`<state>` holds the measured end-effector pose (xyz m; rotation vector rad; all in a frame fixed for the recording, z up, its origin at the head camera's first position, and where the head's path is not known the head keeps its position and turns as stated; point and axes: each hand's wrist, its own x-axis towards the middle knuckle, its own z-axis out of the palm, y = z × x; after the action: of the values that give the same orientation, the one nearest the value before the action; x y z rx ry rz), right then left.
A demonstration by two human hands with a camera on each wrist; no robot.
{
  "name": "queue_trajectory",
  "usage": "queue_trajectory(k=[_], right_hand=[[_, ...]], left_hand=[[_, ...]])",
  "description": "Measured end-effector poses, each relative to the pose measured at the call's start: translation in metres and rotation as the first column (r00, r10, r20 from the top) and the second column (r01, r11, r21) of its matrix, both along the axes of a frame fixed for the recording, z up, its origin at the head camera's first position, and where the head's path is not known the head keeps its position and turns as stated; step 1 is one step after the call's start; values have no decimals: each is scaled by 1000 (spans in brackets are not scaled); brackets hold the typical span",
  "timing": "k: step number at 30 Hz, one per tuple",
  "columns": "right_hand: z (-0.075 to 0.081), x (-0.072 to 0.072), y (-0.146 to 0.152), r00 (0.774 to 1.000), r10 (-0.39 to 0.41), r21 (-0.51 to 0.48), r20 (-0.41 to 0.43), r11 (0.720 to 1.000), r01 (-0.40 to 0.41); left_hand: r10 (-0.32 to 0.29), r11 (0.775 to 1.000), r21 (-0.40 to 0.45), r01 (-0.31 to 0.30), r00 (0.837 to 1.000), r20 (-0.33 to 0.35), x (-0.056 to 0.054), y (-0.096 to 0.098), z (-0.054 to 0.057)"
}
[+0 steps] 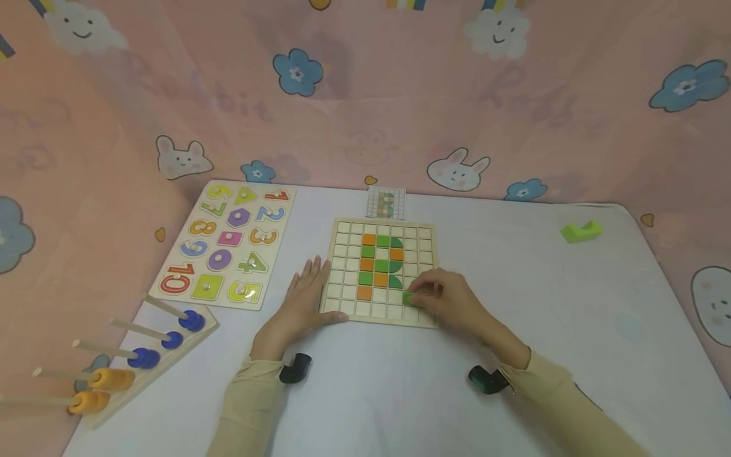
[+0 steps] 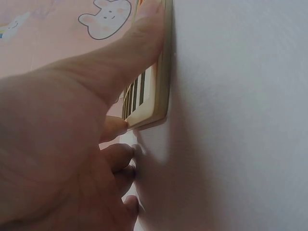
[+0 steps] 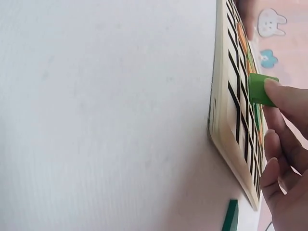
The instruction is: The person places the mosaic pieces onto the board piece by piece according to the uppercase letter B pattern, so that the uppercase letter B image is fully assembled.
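A wooden grid board (image 1: 379,310) lies on the white table, with orange and green squares and dark green rounded pieces in its middle columns. My right hand (image 1: 457,301) pinches a green square tile (image 3: 262,90) between thumb and fingertip, tilted over the lower right part of the grid. At the board's left side, my left hand (image 1: 299,304) rests with its fingers stretched out. Its thumb (image 2: 144,36) lies across the near left corner. Just behind the board is a small pattern card (image 1: 386,203) with a similar orange and green figure.
Left of the board lies a number and shape puzzle (image 1: 231,277). A wooden peg stand (image 1: 154,377) with blue and orange rings is at the near left. A light green notched block (image 1: 581,231) sits far right. A dark green piece (image 3: 231,216) lies beside the board.
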<state>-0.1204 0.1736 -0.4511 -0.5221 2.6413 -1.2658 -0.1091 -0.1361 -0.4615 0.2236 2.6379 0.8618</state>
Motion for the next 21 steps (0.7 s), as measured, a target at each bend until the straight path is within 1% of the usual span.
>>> queue_trajectory(k=[4,10,21], right_hand=[[-2,0,-10,999,-17,-4,27,1000,17],[-4,-3,-21,1000,-21,11,8,1000,21],[-2,-6,-28,999,-9,118,-39,993,14]], left_hand=[[3,1000,8,-3,1000,-2,0,0,0],[6,1000,17,-6,1000,-7,0,0,0],[-1,1000,10,1,1000,-18,0,-1,-2]])
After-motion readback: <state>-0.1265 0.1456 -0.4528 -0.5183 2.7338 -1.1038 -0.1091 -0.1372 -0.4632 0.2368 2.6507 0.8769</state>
